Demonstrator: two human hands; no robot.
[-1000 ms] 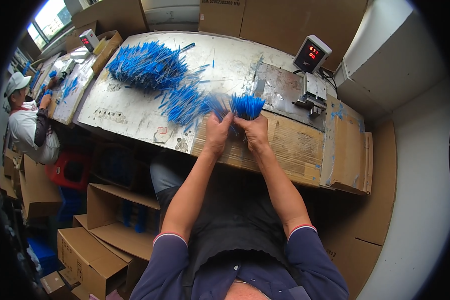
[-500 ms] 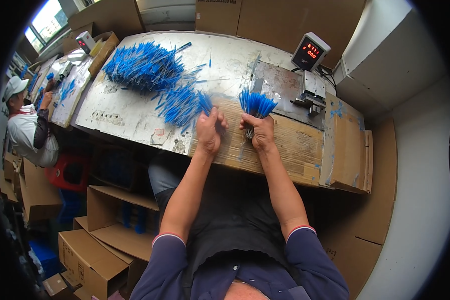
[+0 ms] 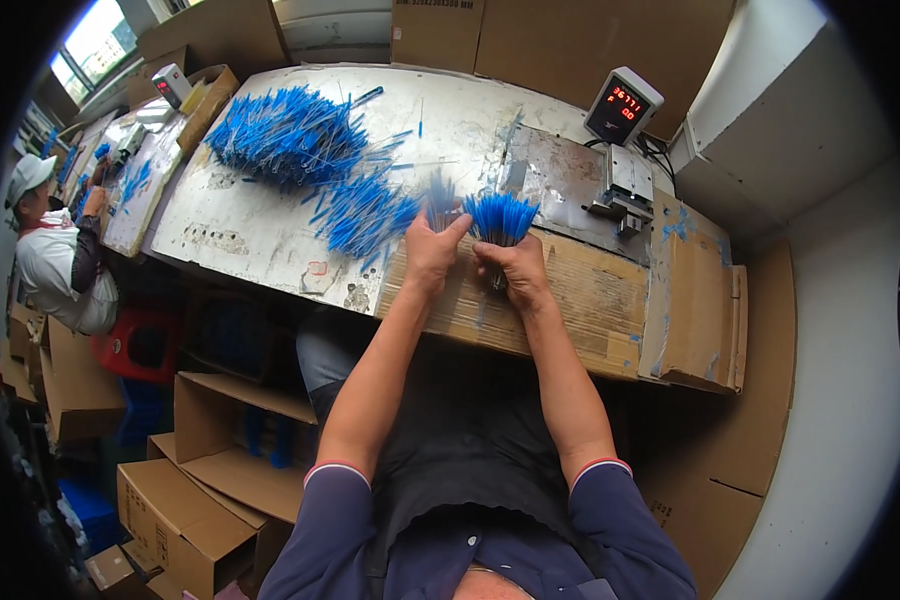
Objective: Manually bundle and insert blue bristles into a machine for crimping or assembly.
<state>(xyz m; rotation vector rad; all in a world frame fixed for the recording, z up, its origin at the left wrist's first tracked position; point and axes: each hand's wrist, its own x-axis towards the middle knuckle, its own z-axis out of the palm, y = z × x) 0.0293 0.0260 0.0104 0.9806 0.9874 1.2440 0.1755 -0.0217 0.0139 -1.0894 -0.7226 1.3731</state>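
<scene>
Blue-tipped bundle upright in right hand

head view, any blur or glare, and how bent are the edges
Head view: the few blue sticks above the left hand are smeared with motion blur; the bundle in the right hand stays sharp; the window is blown out; the table edge bows, corners black.
</scene>
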